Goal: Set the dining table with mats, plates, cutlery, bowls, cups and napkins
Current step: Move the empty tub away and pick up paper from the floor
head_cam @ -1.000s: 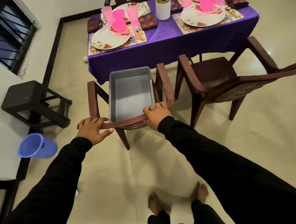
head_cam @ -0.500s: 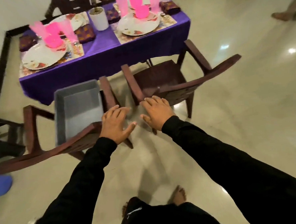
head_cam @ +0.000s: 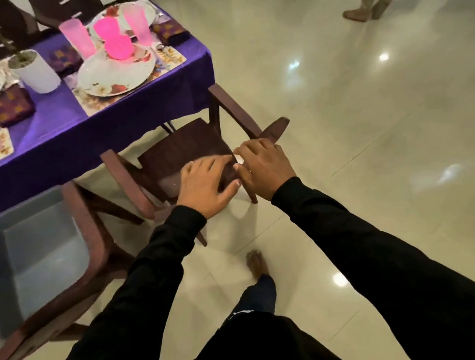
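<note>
The purple-clothed table [head_cam: 115, 115] at upper left carries a floral plate [head_cam: 115, 73] on a mat [head_cam: 173, 58], with a pink bowl [head_cam: 119, 49] on the plate and pink cups [head_cam: 77, 38] behind it. A patterned napkin [head_cam: 169, 31] and cutlery [head_cam: 161, 49] lie beside them. My left hand [head_cam: 206, 187] and my right hand [head_cam: 263, 164] are side by side over the backrest of a dark wooden chair [head_cam: 184, 144] at the table's corner. Their fingers are loosely spread and hold nothing; contact with the backrest is unclear.
A second chair [head_cam: 86, 225] at lower left holds a grey tub [head_cam: 37, 247]. A white plant pot [head_cam: 36, 71] stands mid-table beside another napkin [head_cam: 12, 106]. Another person's legs [head_cam: 370, 2] stand at top right. My foot [head_cam: 256, 263] is on the glossy tiled floor.
Both hands let go of the backrest of the chair with the grey tub and moved right to the neighbouring chair. My view swung right with them.
</note>
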